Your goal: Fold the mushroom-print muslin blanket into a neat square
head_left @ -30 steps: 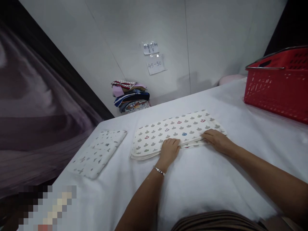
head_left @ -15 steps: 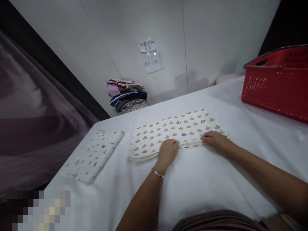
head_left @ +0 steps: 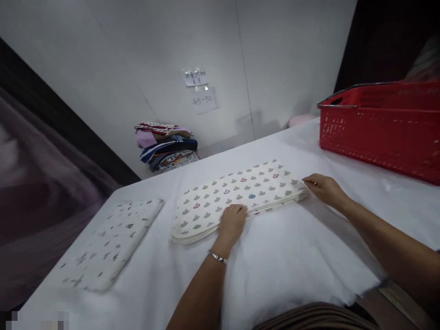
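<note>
A folded white cloth (head_left: 230, 192) lies on the white-covered table, printed with grey shapes and a few red, blue and green ones. My left hand (head_left: 233, 222) is closed over the middle of its near edge, fingers bent on top and the thumb hidden. At the cloth's right end, my right hand (head_left: 325, 189) pinches the edge near the corner with thumb and forefinger. To the left lies a second folded white cloth (head_left: 112, 243) with small grey and dark prints; neither hand touches it.
A red plastic basket (head_left: 378, 133) with a metal handle stands at the right. Behind the table's far edge is a pile of folded textiles (head_left: 167, 146) against the wall. Two paper notes (head_left: 202, 101) hang on that wall. Purple drapery (head_left: 41, 192) hangs at the left.
My right hand has slid from the cloth's near edge to its right end, uncovering the near right corner. My left hand stays on the near edge. The view has shifted right.
</note>
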A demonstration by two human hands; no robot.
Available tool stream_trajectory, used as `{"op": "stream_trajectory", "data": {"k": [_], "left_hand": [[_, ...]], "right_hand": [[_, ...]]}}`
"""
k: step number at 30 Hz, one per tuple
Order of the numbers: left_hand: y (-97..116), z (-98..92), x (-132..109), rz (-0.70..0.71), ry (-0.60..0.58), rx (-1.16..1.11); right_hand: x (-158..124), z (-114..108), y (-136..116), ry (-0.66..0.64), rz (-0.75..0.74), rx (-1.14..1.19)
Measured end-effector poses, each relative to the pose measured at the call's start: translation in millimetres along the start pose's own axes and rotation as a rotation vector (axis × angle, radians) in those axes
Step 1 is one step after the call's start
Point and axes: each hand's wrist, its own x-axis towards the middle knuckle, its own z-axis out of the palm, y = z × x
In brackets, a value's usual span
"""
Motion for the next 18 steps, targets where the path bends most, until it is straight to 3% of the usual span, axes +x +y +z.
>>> {"op": "stream_trajectory", "data": {"k": [3,5,12,18], "left_hand": [[-1,1.8,1,0.006,0.016,-0.004],[-2,1.9,0,0.014,0.030,-0.003],[-2,0.2,0,0.026,0.047,-0.013],[-5,2.7,0,0.029,0.033,-0.007]], "right_hand": [[-3,-5,10,-0.107,0.276,0.099],[-4,-5,8,-0.183,0.373,0.119],[3,-2,-13,-0.260,0.505,0.041],[3,5,-9,-0.210,0.536,0.156]]}}
